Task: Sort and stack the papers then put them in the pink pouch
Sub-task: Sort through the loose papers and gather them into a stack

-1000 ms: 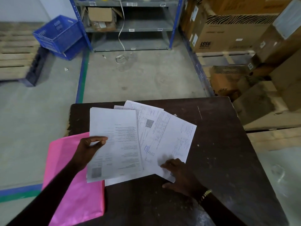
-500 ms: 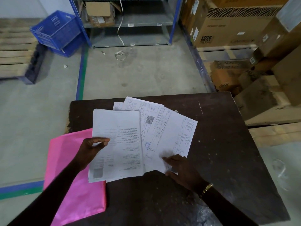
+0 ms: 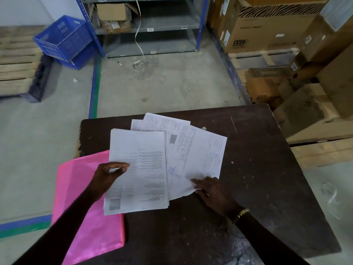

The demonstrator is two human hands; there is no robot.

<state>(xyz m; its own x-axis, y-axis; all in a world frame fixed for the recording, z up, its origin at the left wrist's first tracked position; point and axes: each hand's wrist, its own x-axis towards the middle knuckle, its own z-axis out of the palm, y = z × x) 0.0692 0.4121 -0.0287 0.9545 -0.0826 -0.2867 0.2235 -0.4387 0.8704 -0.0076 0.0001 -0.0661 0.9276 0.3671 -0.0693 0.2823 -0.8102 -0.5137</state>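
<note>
Papers (image 3: 145, 169) lie fanned on the desk (image 3: 257, 178), their left edge overlapping the pink pouch (image 3: 84, 207). Left hand (image 3: 108, 175) pinches the neater pile by its side, thumb on top; right hand (image 3: 212, 190) presses flat on the loose sheets right of that pile. Sorting looks half done; next they likely need sliding together and squaring up before the pouch

The print on the papers (image 3: 149, 169) is too small to read, and they hide part of the pink pouch (image 3: 89, 207).
</note>
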